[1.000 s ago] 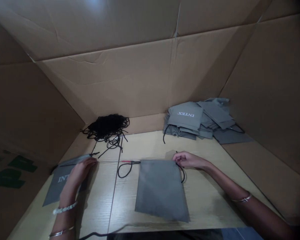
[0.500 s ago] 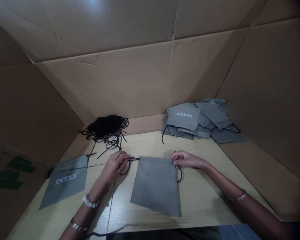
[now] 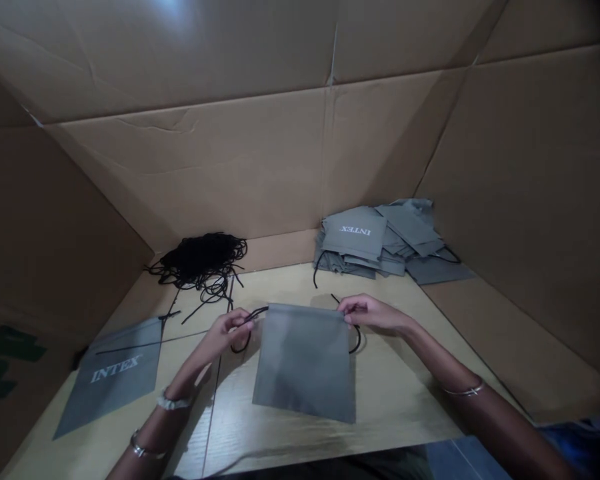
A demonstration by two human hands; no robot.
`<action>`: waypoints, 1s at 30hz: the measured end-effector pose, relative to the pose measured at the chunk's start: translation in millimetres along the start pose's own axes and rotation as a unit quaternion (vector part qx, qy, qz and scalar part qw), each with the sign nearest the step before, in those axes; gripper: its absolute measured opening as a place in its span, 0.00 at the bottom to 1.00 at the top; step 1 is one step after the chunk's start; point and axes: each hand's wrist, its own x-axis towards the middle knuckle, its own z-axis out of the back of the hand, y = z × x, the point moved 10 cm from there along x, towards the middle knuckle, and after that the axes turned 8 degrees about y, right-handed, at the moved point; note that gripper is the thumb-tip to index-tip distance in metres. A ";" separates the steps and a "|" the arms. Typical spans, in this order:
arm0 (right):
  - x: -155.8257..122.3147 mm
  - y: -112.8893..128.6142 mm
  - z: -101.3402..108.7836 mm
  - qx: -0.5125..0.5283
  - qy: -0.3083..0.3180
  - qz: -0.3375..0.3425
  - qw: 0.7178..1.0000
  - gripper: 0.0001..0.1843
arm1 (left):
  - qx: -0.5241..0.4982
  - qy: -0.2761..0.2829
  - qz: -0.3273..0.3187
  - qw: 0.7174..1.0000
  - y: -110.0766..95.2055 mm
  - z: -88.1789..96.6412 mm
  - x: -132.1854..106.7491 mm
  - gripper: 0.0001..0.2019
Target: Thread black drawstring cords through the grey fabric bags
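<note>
A flat grey drawstring bag (image 3: 304, 365) lies on the table with its top edge away from me. My left hand (image 3: 227, 332) pinches the black cord (image 3: 257, 312) at the bag's top left corner, and a loop of it hangs below my fingers. My right hand (image 3: 367, 314) grips the top right corner, where more black cord (image 3: 356, 341) loops down beside the bag. To the left lies a second grey bag printed INTEX (image 3: 113, 373), with a thin dark line across it.
Behind the bag, a stack of grey bags (image 3: 375, 240) sits at the back right, and a tangled heap of black cords (image 3: 197, 260) lies at the back left. Cardboard walls (image 3: 230, 167) surround the light wood table (image 3: 405, 393).
My left hand has moved right and up to the bag's top left corner, lifting the cord there. The red-tipped end seen earlier is now hidden. My right hand stays at the other corner.
</note>
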 end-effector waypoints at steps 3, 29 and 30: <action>-13.9 14.5 12.5 -0.002 -0.027 0.013 1.000 0.19 | -0.060 -0.010 0.039 0.997 12.6 29.4 -17.9 0.18; -79.7 119.2 -91.8 -0.724 -0.062 0.329 0.603 0.19 | -0.209 -0.044 0.092 0.973 1.0 -3.3 -13.2 0.33; -81.9 115.4 -99.8 -0.737 -0.058 0.347 0.578 0.18 | -0.200 -0.051 0.096 0.974 2.8 0.1 -16.9 0.31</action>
